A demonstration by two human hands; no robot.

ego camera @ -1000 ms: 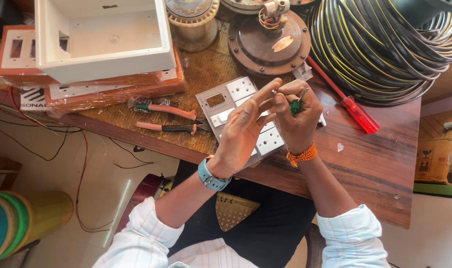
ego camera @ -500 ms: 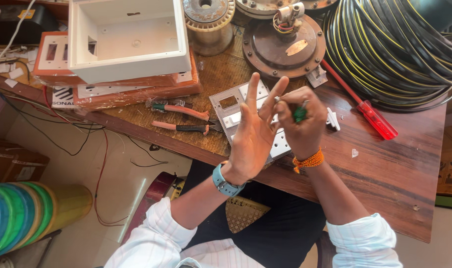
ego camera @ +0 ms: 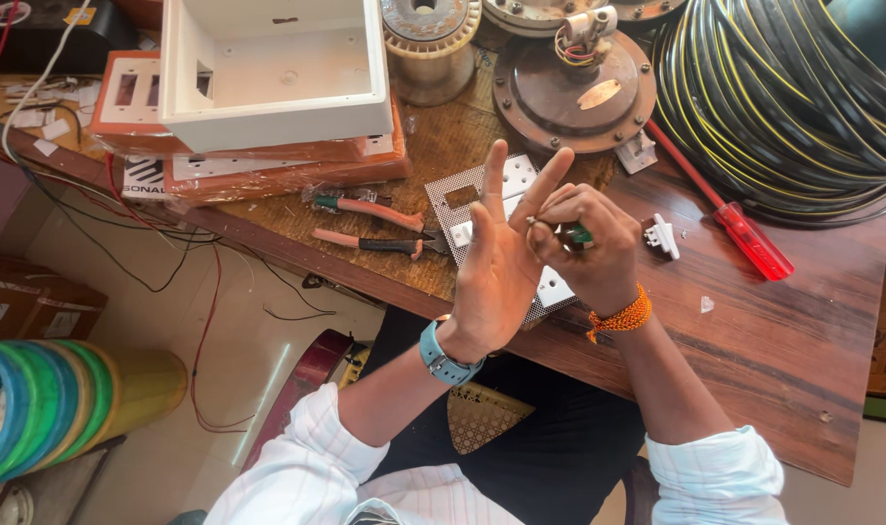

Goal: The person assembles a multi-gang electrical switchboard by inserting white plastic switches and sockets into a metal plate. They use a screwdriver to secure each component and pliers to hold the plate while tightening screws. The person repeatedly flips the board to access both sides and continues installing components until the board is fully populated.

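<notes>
This looks like a small electrical repair workshop. A worn brown wooden workbench (ego camera: 754, 331) is crowded with trade goods: a big coil of black cable with yellow stripes (ego camera: 783, 97), a round rusty-brown metal motor housing with coloured wires (ego camera: 569, 92), a white plastic switch-box enclosure (ego camera: 278, 68) on stacked orange-wrapped switch plates (ego camera: 287, 165), orange-handled pliers (ego camera: 375, 226) and a red-handled screwdriver (ego camera: 744, 233). Loose red and black wires (ego camera: 200, 262) trail off the bench toward the pale floor (ego camera: 171, 321).
</notes>
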